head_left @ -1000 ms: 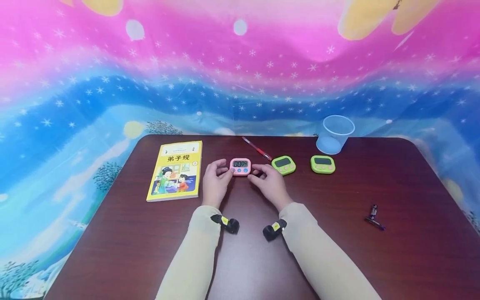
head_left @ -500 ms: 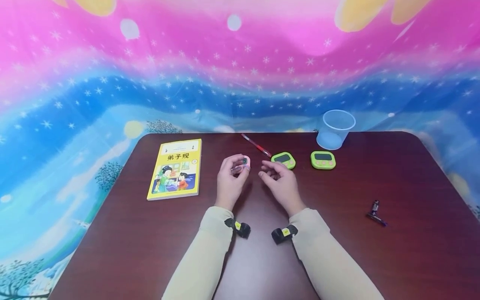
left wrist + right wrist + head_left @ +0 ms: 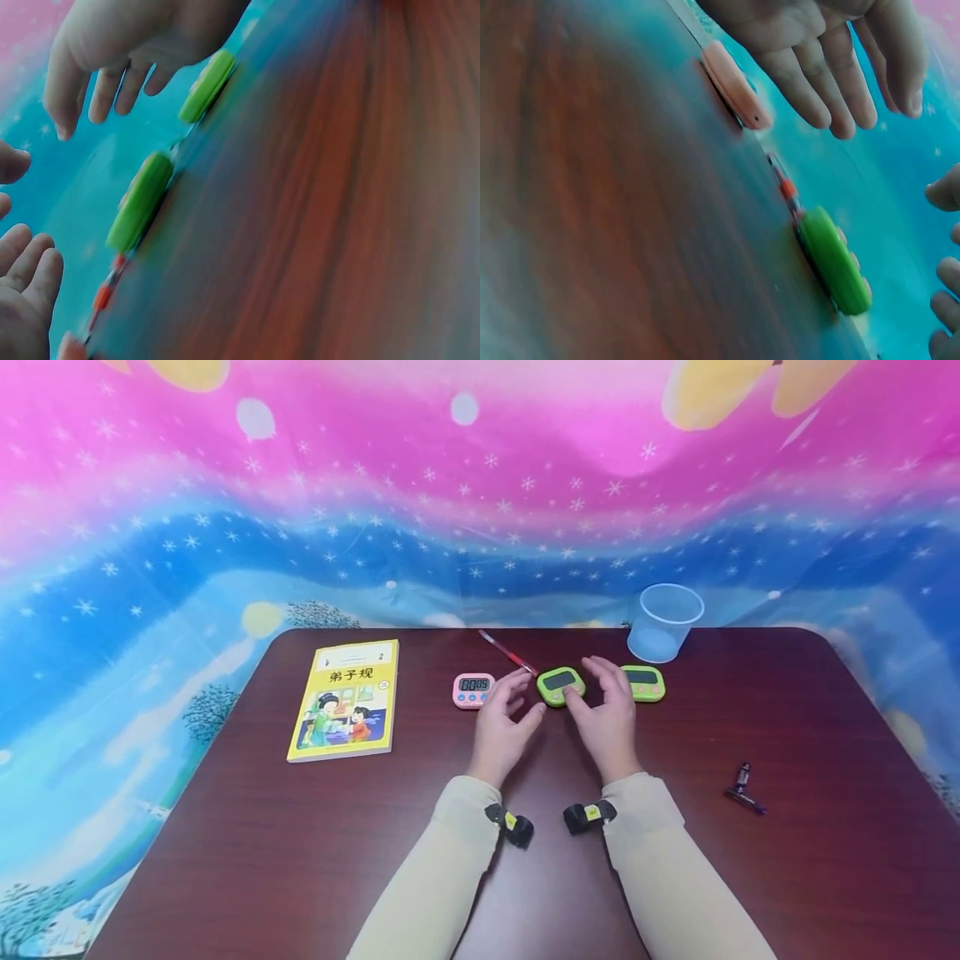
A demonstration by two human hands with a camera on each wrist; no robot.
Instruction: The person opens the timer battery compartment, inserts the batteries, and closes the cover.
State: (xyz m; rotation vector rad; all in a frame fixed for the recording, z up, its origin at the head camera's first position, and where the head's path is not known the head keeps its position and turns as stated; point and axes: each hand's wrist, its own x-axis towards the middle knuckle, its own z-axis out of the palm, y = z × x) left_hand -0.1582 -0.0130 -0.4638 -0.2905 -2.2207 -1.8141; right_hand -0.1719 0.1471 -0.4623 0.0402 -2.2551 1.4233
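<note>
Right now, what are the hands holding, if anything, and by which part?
Nothing: left hand and right hand hover clear of the green timer between them.

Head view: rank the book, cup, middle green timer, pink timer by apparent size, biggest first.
1. Yellow book
2. Translucent plastic cup
3. Middle green timer and pink timer: near alike, both partly covered, so not ranked.

Showed glossy wood on the desk (image 3: 247, 852), smooth plastic on the digital timers (image 3: 559, 678) and cup (image 3: 654, 642), paper in the paperback (image 3: 347, 697).
</note>
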